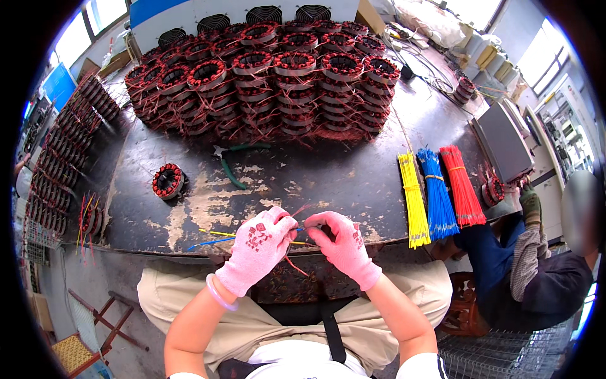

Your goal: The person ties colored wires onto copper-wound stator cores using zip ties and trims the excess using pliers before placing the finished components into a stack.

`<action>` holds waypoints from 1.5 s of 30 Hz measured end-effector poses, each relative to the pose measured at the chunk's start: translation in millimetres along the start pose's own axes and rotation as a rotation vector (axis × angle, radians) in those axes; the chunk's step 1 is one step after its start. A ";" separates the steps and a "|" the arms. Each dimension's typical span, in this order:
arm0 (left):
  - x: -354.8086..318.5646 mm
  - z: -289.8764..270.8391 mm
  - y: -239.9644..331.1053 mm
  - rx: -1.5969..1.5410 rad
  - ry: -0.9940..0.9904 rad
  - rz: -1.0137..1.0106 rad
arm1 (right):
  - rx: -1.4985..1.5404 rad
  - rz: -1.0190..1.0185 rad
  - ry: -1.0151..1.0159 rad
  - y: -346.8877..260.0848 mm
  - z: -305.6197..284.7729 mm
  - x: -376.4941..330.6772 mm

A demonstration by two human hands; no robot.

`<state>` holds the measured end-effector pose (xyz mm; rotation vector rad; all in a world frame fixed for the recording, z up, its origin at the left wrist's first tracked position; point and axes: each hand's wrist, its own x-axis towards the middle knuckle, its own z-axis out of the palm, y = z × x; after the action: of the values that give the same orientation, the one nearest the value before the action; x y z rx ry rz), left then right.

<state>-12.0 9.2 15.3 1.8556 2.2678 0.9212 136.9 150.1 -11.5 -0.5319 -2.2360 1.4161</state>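
Observation:
Both my hands wear pink gloves and meet at the table's near edge. My left hand [259,241] is closed, pinching a blue wire [214,242] whose free end sticks out to the left. A yellow wire [216,233] runs beside it. Close by on the right, my right hand [344,245] has thumb and forefinger pinched at the same wires. Thin reddish strands rise between the fingertips, and a red wire [297,266] hangs below. What the strands join is hidden by the gloves. Beyond my left hand, a motor stator [168,182] with red windings lies on the table.
Tall stacks of stators [252,95] fill the table's back; more line the left side. Green-handled pliers [232,165] lie mid-table. Yellow [413,202], blue [437,196] and red [463,189] wire bundles lie at right. Farther right, a co-worker's gloved hand [530,203] is near another stator [492,191].

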 end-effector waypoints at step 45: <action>5.4 26.1 -7.7 -0.143 0.058 0.038 | -0.757 -0.496 -0.006 -3.9 -22.0 3.7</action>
<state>-9.4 23.9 -8.1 1.8406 2.1419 1.1254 145.6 166.8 1.0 -0.1581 -2.6198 0.3074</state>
